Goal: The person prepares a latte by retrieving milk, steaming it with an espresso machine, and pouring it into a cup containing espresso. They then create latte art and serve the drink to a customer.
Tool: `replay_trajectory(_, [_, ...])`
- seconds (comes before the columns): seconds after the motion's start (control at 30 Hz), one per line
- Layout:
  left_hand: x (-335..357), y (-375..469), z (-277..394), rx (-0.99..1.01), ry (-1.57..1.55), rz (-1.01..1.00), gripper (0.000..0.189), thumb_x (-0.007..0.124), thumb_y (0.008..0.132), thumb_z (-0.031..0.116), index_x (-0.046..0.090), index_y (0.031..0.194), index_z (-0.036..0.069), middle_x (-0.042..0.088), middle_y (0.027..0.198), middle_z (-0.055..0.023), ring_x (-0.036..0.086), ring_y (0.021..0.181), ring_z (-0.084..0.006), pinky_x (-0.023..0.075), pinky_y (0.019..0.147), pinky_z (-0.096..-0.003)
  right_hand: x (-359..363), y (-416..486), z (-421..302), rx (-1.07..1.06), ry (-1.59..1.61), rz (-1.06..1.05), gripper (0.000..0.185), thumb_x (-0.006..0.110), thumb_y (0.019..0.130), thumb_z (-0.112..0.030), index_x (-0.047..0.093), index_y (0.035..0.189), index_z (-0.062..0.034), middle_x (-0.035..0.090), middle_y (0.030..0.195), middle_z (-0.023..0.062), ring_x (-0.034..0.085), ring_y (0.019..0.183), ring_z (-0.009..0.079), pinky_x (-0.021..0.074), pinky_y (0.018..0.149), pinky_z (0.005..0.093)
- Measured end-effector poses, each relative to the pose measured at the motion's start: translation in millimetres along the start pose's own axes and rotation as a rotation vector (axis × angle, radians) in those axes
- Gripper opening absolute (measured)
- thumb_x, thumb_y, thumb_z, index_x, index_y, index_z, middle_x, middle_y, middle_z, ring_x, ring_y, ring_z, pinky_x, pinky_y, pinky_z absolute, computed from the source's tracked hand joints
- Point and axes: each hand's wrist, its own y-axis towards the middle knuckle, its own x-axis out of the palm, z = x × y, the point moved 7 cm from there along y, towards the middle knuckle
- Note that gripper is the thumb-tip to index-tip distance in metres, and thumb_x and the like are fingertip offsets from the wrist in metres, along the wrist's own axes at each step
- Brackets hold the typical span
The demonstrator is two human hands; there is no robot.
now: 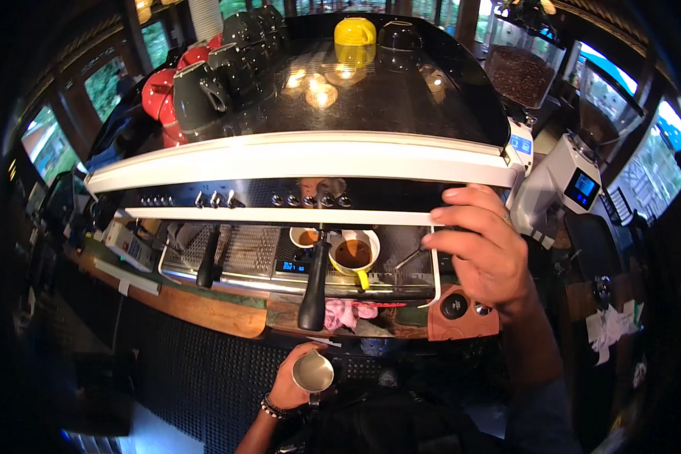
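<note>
My left hand (289,377) holds a metal milk pitcher (312,371) below the counter's front edge; its inside looks pale. My right hand (485,244) is raised at the right end of the espresso machine (318,159), its fingers bent around the end of the white front bar by the steam wand (410,258). Whether the fingers grip a part there is hidden. On the drip tray a yellow cup (353,253) with dark coffee stands right of a black-handled portafilter (316,284). A smaller white cup (303,237) with coffee stands behind that handle, near a small lit scale display (293,267).
Red and black cups (196,99) and an upturned yellow cup (354,31) sit atop the machine. Two coffee grinders (562,181) stand at right. A brown tamping mat (464,323) and pink cloth (346,314) lie along the counter edge. Another portafilter (206,261) is at left.
</note>
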Motion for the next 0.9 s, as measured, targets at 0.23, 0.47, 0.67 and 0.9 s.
replay_trajectory(0.23, [85.0,20.6,26.7,0.111,-0.041,0.083,0.1,0.104,0.064,0.01,0.046,0.145,0.005,0.061,0.14,-0.0095,0.061,0.127,-0.0189,0.0518,0.108,-0.0379,4.8,36.0,0.2,-0.255,0.343,-0.266,0.041,0.089,0.076,-0.043,0.081,0.1,-0.0109,0.077,0.104,0.0047,0.075,0.104,0.0301,0.0574,0.099,0.0477])
replay_trajectory(0.47, [99.3,55.7,41.8,0.145,0.211,0.233,0.088,0.104,0.064,0.02,0.055,0.136,0.006,0.069,0.124,-0.0113,0.07,0.114,-0.0251,0.0558,0.099,-0.0384,8.7,-19.8,17.6,-0.053,0.318,0.088,0.058,0.062,0.1,-0.061,0.075,0.117,-0.0068,0.071,0.123,0.0161,0.069,0.114,0.0342,0.0458,0.112,0.0515])
replay_trajectory(0.67, [93.0,75.8,44.0,0.161,0.238,0.225,0.088,0.101,0.067,0.02,0.054,0.139,0.003,0.066,0.133,-0.0135,0.066,0.121,-0.0239,0.0513,0.106,-0.0388,46.1,-109.4,9.5,0.268,0.793,0.585,0.056,0.066,0.103,-0.032,0.055,0.147,0.0011,0.044,0.157,0.0265,0.043,0.147,0.0399,0.028,0.125,0.0555])
replay_trajectory(0.9, [90.7,89.5,57.2,0.29,0.459,0.245,0.079,0.097,0.062,0.013,0.06,0.132,0.003,0.066,0.13,-0.0162,0.064,0.122,-0.0361,0.0497,0.106,-0.0427,94.7,-140.3,69.3,0.865,0.615,0.228,0.016,0.078,0.088,-0.009,0.073,0.1,0.0006,0.071,0.089,0.0134,0.063,0.079,0.0243,0.0512,0.079,0.038])
